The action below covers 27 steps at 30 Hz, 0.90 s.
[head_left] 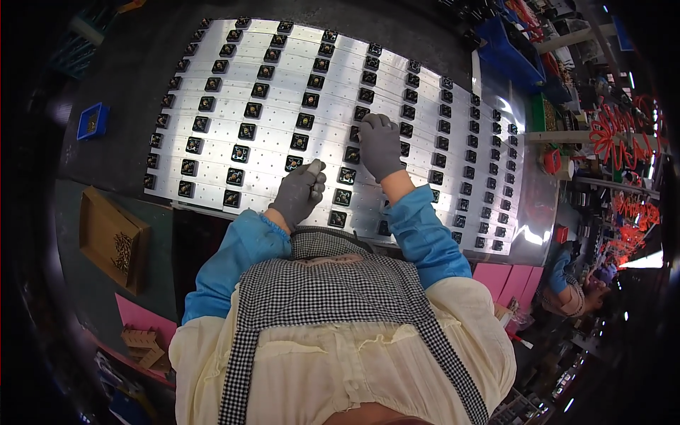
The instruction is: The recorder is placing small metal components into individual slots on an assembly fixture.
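Rows of small black square parts, several with a brass-coloured centre, stand on long silver metal strips laid side by side. My right hand, in a grey glove, reaches over the middle of the strips. Its bent fingers come down beside one black square part; whatever they pinch is hidden beneath them. Nearer to me, my left hand, gloved in grey too, hovers by another black part with its fingers curled in and the thumb against them. I cannot make out what it holds, if anything.
A small blue bin sits at the far left. Below it, a cardboard tray holds a pile of small brass-coloured pieces. Blue bins line the back right, with red coiled hoses farther right. Another person is at the right.
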Tool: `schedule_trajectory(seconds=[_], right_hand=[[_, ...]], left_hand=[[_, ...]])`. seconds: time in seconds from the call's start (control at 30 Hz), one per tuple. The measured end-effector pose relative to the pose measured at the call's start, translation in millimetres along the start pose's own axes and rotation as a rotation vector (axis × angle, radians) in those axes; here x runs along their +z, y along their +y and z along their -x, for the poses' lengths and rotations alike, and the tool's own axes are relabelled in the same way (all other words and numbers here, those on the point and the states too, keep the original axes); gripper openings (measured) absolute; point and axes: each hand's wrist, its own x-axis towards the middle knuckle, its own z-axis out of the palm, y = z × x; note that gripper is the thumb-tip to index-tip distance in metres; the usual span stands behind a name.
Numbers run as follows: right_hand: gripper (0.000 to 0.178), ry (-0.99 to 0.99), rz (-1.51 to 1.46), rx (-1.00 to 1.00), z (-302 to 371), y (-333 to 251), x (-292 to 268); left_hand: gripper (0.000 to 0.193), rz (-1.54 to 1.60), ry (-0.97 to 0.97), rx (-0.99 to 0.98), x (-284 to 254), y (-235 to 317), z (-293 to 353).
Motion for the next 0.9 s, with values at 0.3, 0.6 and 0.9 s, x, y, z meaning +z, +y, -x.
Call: schedule_trajectory(seconds=[0.3,0.6,0.9], right_hand=[[0.015,0.065,-0.542,0.157,4,-26,-42],[0.013,-0.234,-0.871,-0.036,24,-43,-52],[0.010,0.113,-0.465,0.278,-21,33,-12]], left_hand=[[0.030,0.027,-0.036,0.039,22,9,12],[0.028,-0.003,-0.136,-0.091,12,-5,5],[0.034,0.012,-0.110,-0.024,24,-1,15]])
